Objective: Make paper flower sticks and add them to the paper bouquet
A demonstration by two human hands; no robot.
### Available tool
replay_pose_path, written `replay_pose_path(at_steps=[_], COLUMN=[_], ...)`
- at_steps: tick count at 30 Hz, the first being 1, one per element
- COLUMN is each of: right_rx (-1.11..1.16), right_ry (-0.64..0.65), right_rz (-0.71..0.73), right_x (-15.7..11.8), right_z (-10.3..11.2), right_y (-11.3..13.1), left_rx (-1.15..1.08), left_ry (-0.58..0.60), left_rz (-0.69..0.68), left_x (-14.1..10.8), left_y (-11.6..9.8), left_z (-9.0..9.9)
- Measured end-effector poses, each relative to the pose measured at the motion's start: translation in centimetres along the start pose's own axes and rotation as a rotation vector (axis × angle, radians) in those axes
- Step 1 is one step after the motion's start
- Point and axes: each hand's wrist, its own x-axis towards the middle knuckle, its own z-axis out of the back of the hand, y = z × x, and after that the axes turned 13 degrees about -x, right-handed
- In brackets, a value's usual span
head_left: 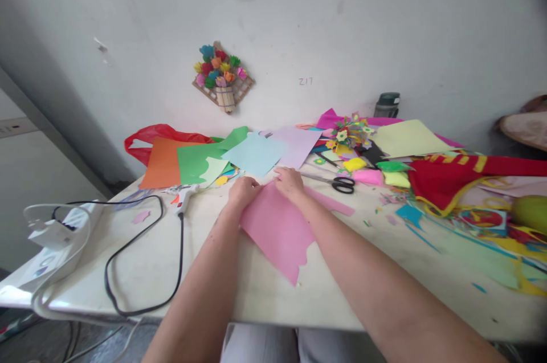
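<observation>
A sheet of pink paper [277,226] lies on the table in front of me, its lower right edge cut in a wavy line. At its far left edge my left hand [244,191] has its fingers bent and closed on the paper. My right hand [289,183] pinches the top edge close by, its forearm crossing over the right part of the sheet. A narrow pink piece [335,203] shows beyond that forearm. Black-handled scissors [343,184] lie just right of my right hand. The fingertips of both hands are partly hidden.
A glue gun [184,199] with a looping black cord and a power strip [72,237] occupy the left side. Orange paper [162,163], green paper [196,166] and light blue paper [255,152] lie behind. Scraps, clay packets and red cloth [444,180] crowd the right.
</observation>
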Motion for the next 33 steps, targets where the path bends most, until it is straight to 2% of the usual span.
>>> replay_pose_path(at_steps=[13,20,23,27,30,33], right_rx=[0.012,0.011,0.027,0.028,0.041,0.036], right_ry=[0.036,-0.061,-0.163,-0.312,-0.322,-0.264], right_rz=[0.003,0.02,0.006,0.028,0.055,0.047], right_x=[-0.3,-0.1,-0.1,-0.3,-0.5,-0.5], right_z=[0.4,-0.1,0.0,0.4,0.6,0.5], right_y=[0.2,0.0,0.0,0.4,0.8,0.9], left_rx=[-0.122,-0.221,-0.235,-0.214,-0.168,-0.077], left_ry=[0.004,0.005,-0.035,-0.146,-0.209,-0.237], left_rz=[0.013,0.004,0.024,0.087,0.13,0.207], left_x=[0.4,0.2,0.2,0.4,0.1,-0.3], left_y=[1.1,1.4,1.9,2.6,2.7,2.5], left_z=[0.0,0.2,0.4,0.8,1.3,1.7])
